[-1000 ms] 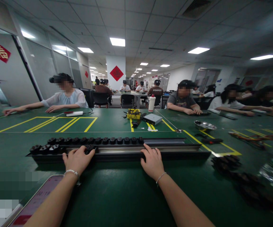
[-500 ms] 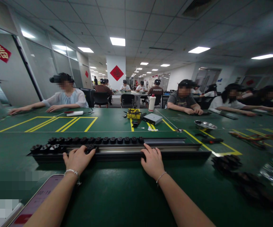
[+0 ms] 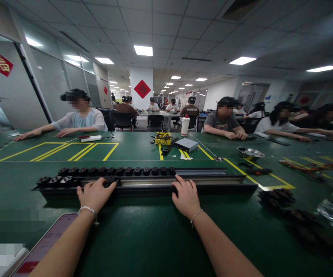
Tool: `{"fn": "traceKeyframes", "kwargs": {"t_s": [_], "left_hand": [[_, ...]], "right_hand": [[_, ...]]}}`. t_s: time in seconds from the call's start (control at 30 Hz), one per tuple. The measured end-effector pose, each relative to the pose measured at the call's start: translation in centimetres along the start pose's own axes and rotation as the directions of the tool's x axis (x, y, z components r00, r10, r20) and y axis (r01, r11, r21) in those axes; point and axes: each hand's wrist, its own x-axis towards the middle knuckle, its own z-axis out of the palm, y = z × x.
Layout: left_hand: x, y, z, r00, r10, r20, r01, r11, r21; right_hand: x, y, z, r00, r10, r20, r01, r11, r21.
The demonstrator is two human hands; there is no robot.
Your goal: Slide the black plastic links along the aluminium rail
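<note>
1. One long black rail (image 3: 146,190) lies across the green surface (image 3: 155,238) in the head view, under both hands.
2. Left hand (image 3: 96,195): fingers bent over the front channel, beside a small black part (image 3: 110,180) — whether they pinch it, I cannot tell.
3. Right hand (image 3: 186,197): fingers slightly spread, resting on the rail's near side.
4. Black pieces (image 3: 129,171) line the rear channel; three more sit at the front channel's left end.
5. Phone (image 3: 44,244) beside the left forearm — dark loose parts (image 3: 276,198) heaped off to the right.
</note>
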Motion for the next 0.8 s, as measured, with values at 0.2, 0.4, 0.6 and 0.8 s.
{"fn": "traceKeyframes", "kwargs": {"t_s": [0.2,0.4,0.6,0.8], "left_hand": [[-0.20,0.22,-0.34,1.000,-0.001,0.009,0.001,1.000,0.000],[-0.31,0.33,-0.51,1.000,0.002,0.009,-0.002,1.000,-0.003],[-0.32,0.34,-0.53,1.000,0.009,0.015,-0.009,1.000,-0.007],[-0.27,0.23,-0.37,1.000,0.017,0.008,-0.017,1.000,0.000]], "right_hand": [[-0.01,0.06,0.04,1.000,-0.004,-0.004,0.004,1.000,0.010],[0.05,0.07,0.10,1.000,0.000,-0.005,0.000,1.000,0.004],[-0.03,0.12,0.18,1.000,-0.008,-0.009,0.008,1.000,-0.005],[0.01,0.13,0.10,1.000,-0.009,-0.011,0.009,1.000,0.006]]}}
